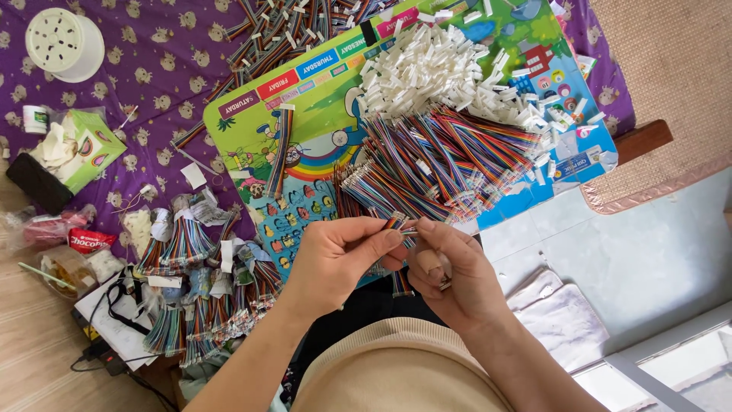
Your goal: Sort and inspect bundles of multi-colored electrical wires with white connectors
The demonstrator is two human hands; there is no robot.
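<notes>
At twelve o'clock the colourful board is carrying the heaped cables; below, the left hand and right hand are pinching closed on one short ribbon cable; light, floppy, probably best gripped near its end.

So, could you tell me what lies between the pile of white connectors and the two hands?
In the head view, a heap of rainbow ribbon cables lies on the colourful board, between the white connectors and the left hand and right hand.
</notes>
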